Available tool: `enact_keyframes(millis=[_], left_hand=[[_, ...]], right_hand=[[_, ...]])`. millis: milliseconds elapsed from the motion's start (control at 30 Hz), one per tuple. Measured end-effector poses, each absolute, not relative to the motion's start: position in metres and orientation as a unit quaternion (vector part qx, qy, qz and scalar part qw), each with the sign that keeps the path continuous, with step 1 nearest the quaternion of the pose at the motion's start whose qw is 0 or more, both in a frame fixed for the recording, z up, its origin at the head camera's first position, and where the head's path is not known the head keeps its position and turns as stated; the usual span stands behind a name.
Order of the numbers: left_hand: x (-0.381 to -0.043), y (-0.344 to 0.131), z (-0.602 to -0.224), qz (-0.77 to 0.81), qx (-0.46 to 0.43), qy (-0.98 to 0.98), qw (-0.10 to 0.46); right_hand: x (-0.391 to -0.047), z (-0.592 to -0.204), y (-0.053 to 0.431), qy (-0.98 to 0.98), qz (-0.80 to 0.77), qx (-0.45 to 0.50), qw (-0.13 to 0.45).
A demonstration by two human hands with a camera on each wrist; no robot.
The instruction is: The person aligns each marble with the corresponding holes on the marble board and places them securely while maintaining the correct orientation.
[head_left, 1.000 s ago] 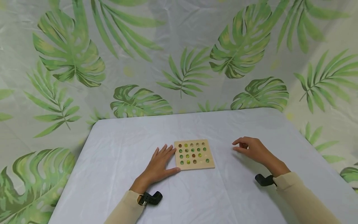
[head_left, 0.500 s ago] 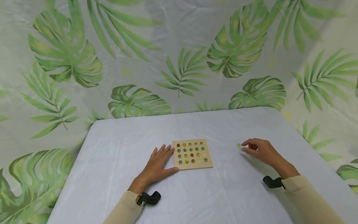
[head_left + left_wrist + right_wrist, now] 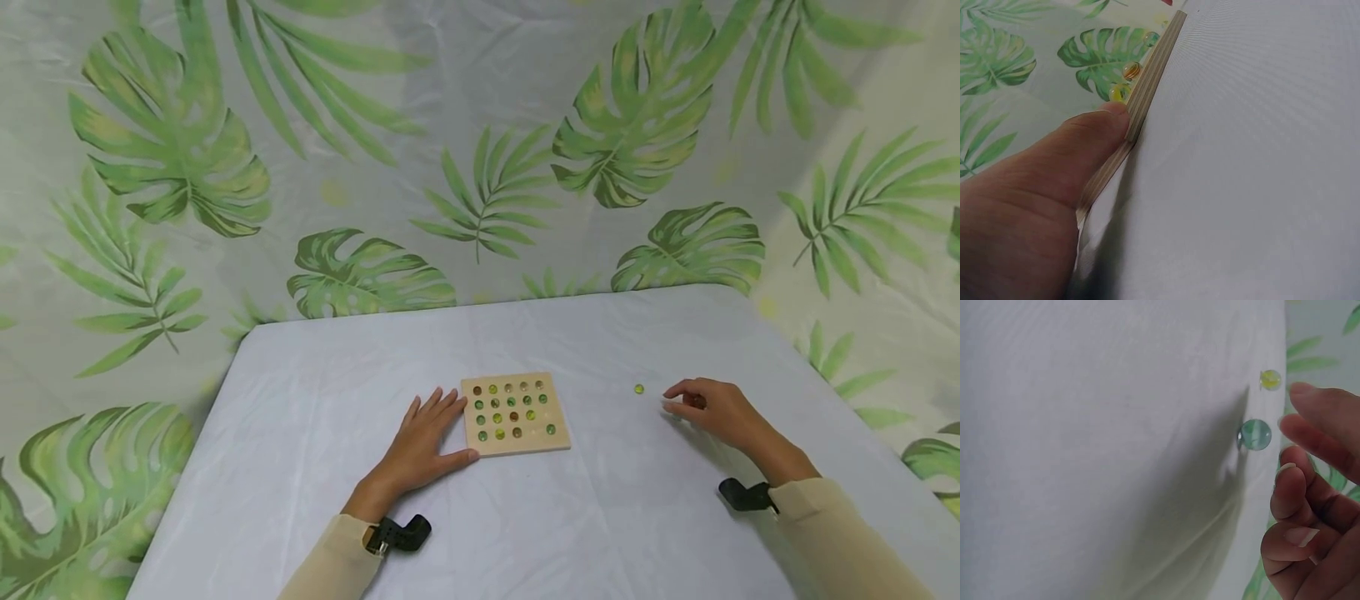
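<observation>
My left hand (image 3: 420,442) lies with spread fingers against the left side of a wooden marble board (image 3: 562,437), its thumb at the front corner. Marbles in green, yellow and brown fill most of the board's holes; two holes at its right show bare. In the left wrist view the thumb (image 3: 1094,140) presses the board's edge. My right hand (image 3: 712,408) hovers over the cloth at the right, fingers loosely bent. Just off its fingertips in the right wrist view lies a green marble (image 3: 1255,435). A yellow marble (image 3: 639,389) sits farther left on the cloth.
A white cloth (image 3: 585,525) covers the table. Behind it hangs a pale sheet with green leaf print (image 3: 495,200). Each wrist wears a small black camera (image 3: 401,533).
My right hand has moved to the right and slightly nearer, leaving the yellow marble on the cloth, hidden by the fingers at first. The left hand stays at the board; the view has shifted slightly.
</observation>
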State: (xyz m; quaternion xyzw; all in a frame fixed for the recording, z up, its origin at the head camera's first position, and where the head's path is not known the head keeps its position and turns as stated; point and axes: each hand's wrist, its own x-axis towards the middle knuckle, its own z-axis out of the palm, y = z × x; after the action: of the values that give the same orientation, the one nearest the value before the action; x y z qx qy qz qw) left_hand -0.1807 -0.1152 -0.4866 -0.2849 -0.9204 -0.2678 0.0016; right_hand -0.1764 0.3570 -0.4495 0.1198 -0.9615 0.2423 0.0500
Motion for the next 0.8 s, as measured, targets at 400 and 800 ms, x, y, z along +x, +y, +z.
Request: enact_keyframes(millis=[400, 800], left_hand=[[-0.182, -0.115, -0.489, -0.255, -0.283, -0.925, 0.006], [-0.181, -0.114, -0.488, -0.259, -0.284, -0.923, 0.005]], right_hand=[[-0.17, -0.455, 0.369, -0.967, 0.233, 0.095, 0.036], [-0.169, -0.461, 0.376, -0.968, 0.233, 0.092, 0.03]])
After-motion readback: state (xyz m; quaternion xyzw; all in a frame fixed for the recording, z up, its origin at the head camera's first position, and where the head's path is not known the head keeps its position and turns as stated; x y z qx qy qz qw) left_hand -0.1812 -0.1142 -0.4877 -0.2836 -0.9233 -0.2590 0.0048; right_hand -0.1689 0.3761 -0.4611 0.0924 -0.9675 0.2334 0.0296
